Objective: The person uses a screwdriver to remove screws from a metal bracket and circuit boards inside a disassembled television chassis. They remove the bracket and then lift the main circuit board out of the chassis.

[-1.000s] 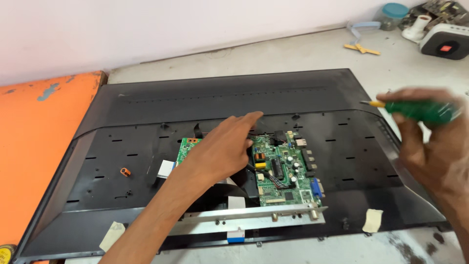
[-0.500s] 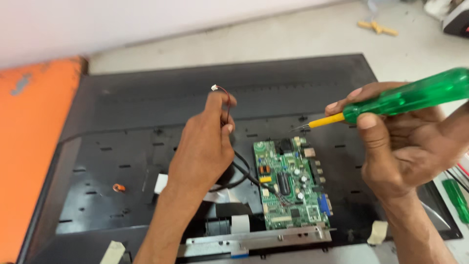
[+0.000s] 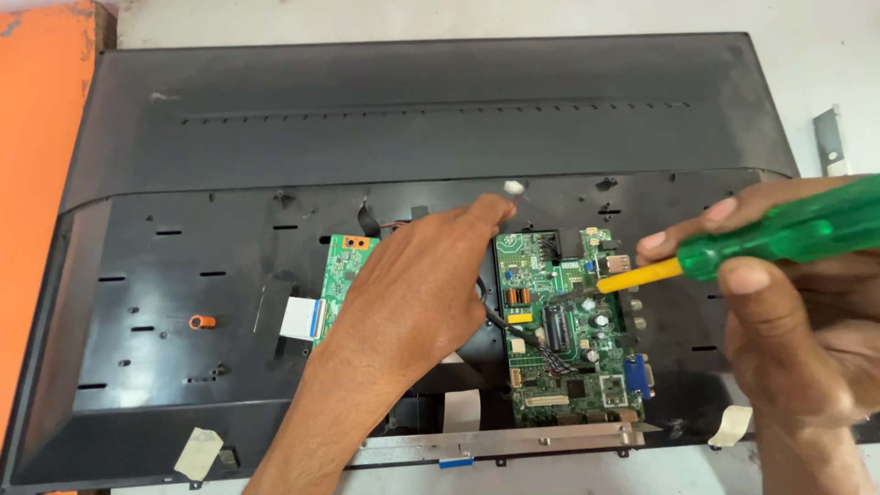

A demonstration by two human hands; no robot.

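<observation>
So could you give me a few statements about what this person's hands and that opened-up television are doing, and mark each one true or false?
1. The right hand holds a green-handled screwdriver. True.
2. The screwdriver's tip is over the green circuit board. True.
3. The left hand lies flat and empty. False: its fingers pinch a small white connector.
4. The television's back panel is white. False: it is black.

Pale floor (image 3: 458, 18) — black television back (image 3: 412, 101), orange board (image 3: 37, 183).
</observation>
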